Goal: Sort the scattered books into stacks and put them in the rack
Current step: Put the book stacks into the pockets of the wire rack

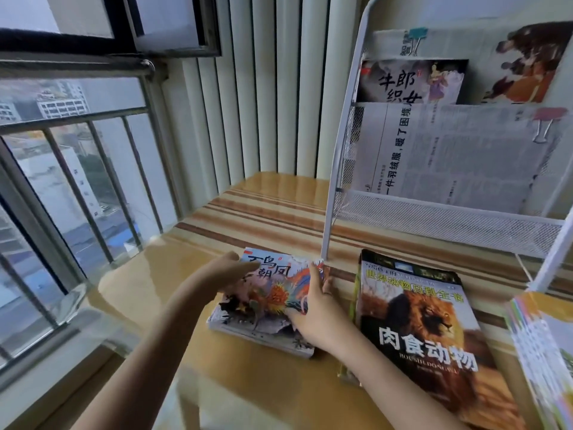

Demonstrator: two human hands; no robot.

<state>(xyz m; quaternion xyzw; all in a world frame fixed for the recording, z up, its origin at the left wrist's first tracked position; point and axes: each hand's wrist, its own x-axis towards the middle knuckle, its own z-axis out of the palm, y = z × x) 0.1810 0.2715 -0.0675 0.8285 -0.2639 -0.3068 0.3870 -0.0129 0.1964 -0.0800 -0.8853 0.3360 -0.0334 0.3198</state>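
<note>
Two bare forearms reach in from the lower edge, and nearest of all is the right hand [313, 318], whose fingers curl round the right edge of a small stack of picture books [266, 305] while the thumb presses on the top cover. The left hand [223, 274] meets the stack from the other side, fingers laid nearly straight along the far left edge of that cover rather than curled round it. The stack lies flat on a glossy yellow-and-brown striped floor [248, 212], its top book showing a bright phoenix-like bird in orange, red and blue beneath large black Chinese characters; several thin white page edges show under it. Just beside it to the right lies a larger lion book [428, 330], dark-framed, with a lion's head and bold white characters, resting on another greenish book whose edge peeks out on its left side. At the far right edge sits a pile of thin booklets [545, 352] with many-coloured spines. Behind the books stands a white mesh rack [449, 221], holding clipped newspapers [459, 156] in its lower pocket and more picture books above. To the left is a barred window [71, 169] overlooking buildings.
</note>
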